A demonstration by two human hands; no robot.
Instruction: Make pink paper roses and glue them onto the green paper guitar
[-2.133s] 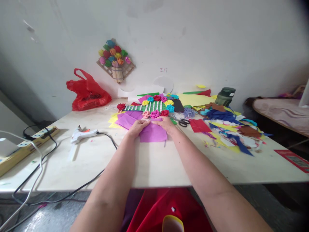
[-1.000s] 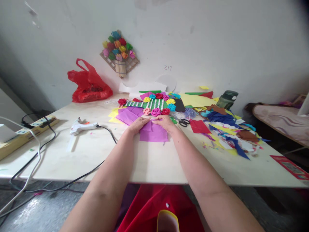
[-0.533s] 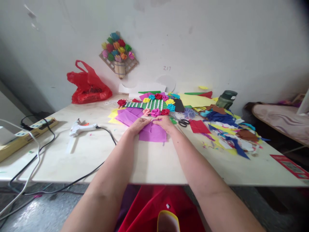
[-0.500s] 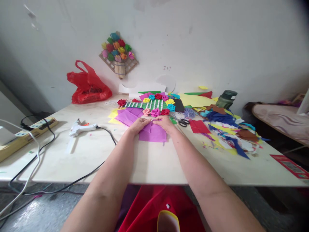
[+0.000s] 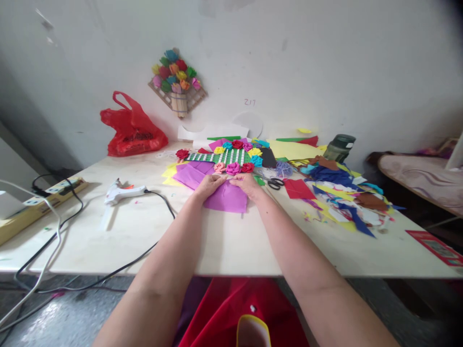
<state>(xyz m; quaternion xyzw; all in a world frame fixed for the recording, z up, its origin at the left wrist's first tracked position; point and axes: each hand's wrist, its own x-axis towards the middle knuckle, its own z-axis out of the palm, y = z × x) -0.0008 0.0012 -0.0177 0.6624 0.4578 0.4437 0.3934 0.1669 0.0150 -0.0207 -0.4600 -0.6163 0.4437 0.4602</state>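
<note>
A purple sheet (image 5: 227,199) hangs from my fingers just above the white table (image 5: 231,248). My left hand (image 5: 210,186) pinches its upper edge on the left, and my right hand (image 5: 246,185) pinches the same edge close beside it. The fingertips of both hands nearly meet. Behind them lies a green and white striped piece (image 5: 234,157) bordered by colorful fabric-like flowers. More purple sheets (image 5: 188,174) rest to the left of my left hand, over yellow ones.
On the left are a white glue gun (image 5: 125,193), a power strip (image 5: 58,193) with cables, and a red bag (image 5: 133,130). Black scissors (image 5: 275,183), a red sheet (image 5: 299,189), colored scraps (image 5: 343,193) and a green bottle (image 5: 339,148) are on the right.
The lower part of the purple sheet has swung slightly left and tilted. Both hands keep their pinch in nearly the same place.
</note>
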